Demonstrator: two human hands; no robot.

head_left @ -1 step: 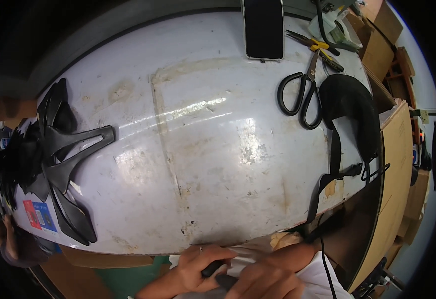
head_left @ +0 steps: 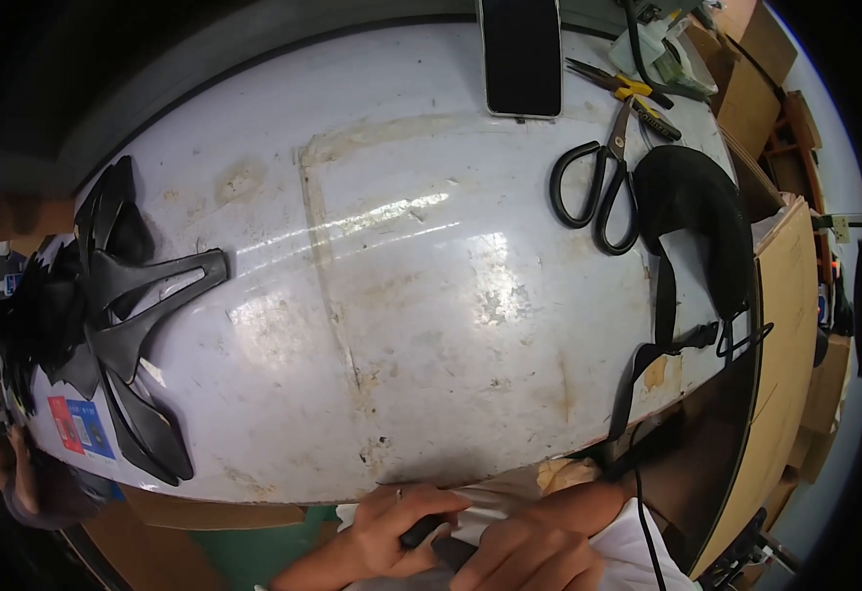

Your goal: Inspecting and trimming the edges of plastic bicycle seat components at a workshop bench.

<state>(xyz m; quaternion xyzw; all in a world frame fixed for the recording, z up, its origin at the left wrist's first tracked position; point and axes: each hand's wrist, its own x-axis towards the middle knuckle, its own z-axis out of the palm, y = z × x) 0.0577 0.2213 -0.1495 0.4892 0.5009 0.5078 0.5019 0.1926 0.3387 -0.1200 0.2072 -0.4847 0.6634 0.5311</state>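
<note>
Close to my body, below the table's front edge, my left hand is closed around a black piece with a smooth surface. Just to its right, my right hand is curled with its knuckles up. A dark grey end pokes out of the right hand toward the left one. Fingers cover most of what both hands hold, so its kind and whether it is one piece or two cannot be made out.
Black moulded pieces are heaped at the table's left end. Right of centre lie black-handled scissors, yellow-handled pliers and a black curved piece with straps. A phone stands behind. Cardboard borders the right side; another person's arm shows far left.
My right hand and the dark grey end have shifted very slightly to the right, and the hand is less blurred. The things on the table lie as before.
</note>
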